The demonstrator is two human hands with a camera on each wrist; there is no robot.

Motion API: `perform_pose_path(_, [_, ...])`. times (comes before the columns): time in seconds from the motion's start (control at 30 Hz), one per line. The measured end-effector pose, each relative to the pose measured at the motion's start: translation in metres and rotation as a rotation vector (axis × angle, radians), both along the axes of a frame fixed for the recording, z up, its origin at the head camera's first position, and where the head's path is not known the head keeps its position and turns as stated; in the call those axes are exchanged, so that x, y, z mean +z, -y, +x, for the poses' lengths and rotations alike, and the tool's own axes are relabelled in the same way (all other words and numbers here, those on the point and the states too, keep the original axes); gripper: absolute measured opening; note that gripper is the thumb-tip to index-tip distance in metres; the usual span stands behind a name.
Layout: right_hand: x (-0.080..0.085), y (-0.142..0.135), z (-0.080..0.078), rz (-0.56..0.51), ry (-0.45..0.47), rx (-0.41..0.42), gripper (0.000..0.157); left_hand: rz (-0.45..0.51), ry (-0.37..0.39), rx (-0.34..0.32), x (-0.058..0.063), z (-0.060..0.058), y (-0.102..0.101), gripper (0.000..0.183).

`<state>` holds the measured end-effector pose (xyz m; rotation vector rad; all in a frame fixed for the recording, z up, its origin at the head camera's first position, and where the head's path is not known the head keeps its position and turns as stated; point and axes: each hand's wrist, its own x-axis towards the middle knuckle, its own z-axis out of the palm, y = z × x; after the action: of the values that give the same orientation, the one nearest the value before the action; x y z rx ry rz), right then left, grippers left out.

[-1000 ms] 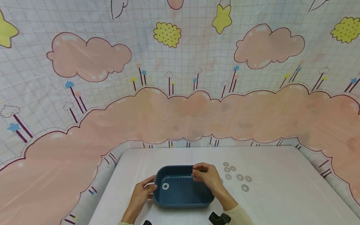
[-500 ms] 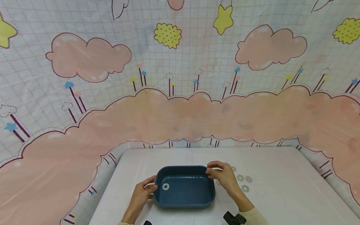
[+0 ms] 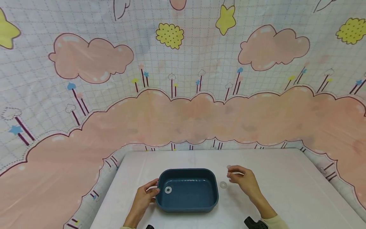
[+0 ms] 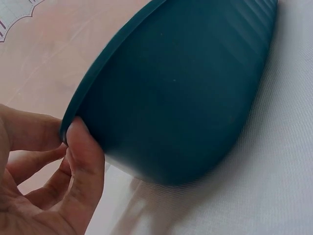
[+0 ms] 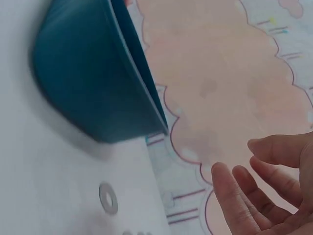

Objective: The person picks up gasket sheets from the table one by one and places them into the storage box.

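Observation:
A dark blue rectangular tub [image 3: 190, 198] stands on the white table. My left hand [image 3: 143, 194] pinches its left rim between thumb and fingers; the left wrist view shows the thumb [image 4: 87, 161] on the outer wall. Inside the tub, toward its left end, lies one flat grey washer [image 3: 168, 190]. Right of the tub, my right hand [image 3: 245, 182] hovers over the table. Its fingers are loosely bent, and nothing shows between them in the right wrist view. Another washer [image 3: 223, 184] lies between tub and right hand. One more washer [image 3: 228, 166] peeks out behind the fingertips.
The white tabletop [image 3: 286, 190] extends around the tub. Behind and beside it hangs a cloth backdrop [image 3: 183, 121] printed with clouds and stars. At the bottom edge of the right wrist view, more washers [image 5: 134, 233] just show.
My right hand has moved right, from over the tub's right end to above the washers beside it, now covering most of them. The left hand and the tub have stayed put.

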<state>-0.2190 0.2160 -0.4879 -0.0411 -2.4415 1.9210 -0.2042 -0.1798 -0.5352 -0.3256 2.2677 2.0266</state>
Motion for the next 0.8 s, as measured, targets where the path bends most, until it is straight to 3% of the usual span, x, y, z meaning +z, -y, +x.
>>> perform_pose_path(0.3, [-0.009,-0.026,0.006,0.109,-0.004,-0.052,0.031,-0.025,-0.005,0.003,0.001,0.009,-0.004,0.049])
perform_pose_path(0.8, [-0.017,-0.060,0.010,0.262,-0.001,-0.117,0.040,-0.017,-0.017,0.000,0.003,0.009,-0.005,0.048])
